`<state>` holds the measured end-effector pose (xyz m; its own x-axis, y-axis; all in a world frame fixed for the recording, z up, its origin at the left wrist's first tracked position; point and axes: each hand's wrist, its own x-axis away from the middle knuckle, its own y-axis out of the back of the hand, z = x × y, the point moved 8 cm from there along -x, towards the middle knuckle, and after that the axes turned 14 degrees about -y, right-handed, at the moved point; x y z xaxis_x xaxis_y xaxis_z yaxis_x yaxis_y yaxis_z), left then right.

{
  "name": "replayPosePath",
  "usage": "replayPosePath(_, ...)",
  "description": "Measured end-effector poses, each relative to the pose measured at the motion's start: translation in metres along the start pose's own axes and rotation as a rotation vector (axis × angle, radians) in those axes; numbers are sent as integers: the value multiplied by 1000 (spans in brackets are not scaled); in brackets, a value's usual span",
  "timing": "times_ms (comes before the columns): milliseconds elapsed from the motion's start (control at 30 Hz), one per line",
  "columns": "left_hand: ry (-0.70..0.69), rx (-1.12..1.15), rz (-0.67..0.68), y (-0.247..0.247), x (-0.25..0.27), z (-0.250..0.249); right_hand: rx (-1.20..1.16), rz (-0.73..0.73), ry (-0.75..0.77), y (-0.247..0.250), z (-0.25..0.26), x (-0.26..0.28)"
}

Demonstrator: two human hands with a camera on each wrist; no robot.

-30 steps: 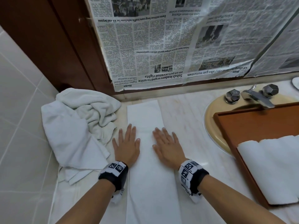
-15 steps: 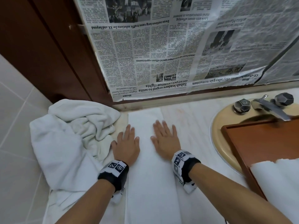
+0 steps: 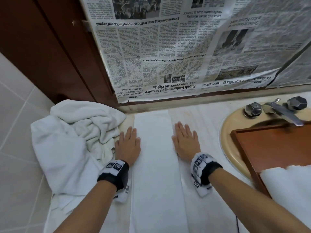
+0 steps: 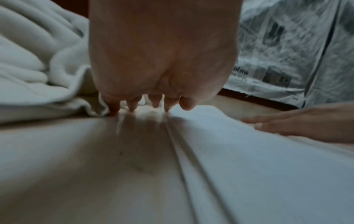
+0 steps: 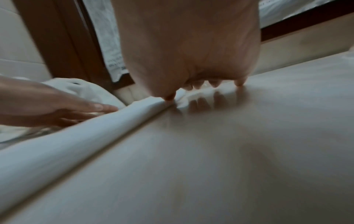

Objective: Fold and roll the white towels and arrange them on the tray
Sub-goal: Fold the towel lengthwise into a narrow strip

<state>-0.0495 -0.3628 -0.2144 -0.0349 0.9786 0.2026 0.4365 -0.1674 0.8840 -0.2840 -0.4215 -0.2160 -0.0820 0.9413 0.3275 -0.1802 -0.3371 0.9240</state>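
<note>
Rolled towels lie in the tray at 3 o'clock; flat-fingered left hand and right hand flank the folded strip, unrolled, heap at 9 o'clock waiting.

Left hand flat, fingertips on the counter beside the folded towel's edge (image blurred)

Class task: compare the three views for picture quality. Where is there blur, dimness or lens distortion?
Head view: bright, newspaper headlines legible, straight edges bowed by the wide lens. Left wrist view: dim, left hand soft, folded towel streaked. Right wrist view: equally dim, right hand blurred, countertop featureless.
</note>
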Motion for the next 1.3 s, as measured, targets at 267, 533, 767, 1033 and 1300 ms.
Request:
replayPosePath(267,-147,-135,155,-49,103,-28,-11,8,184,-65,15,145)
replayPosePath(533,-83,-157,172,-73,123,-54,52,-14,213,-67,-20,158)
replayPosePath(767,-76,-176,148,-61,71,-79,112,21,196,-35,-37,112)
replayPosePath(1033,-26,-105,187,-53,15,-90,131,26,219,-16,-49,46)
replayPosePath(1300,-40,-12,77,-50,90,-103,-29,-2,284,-6,-60,101)
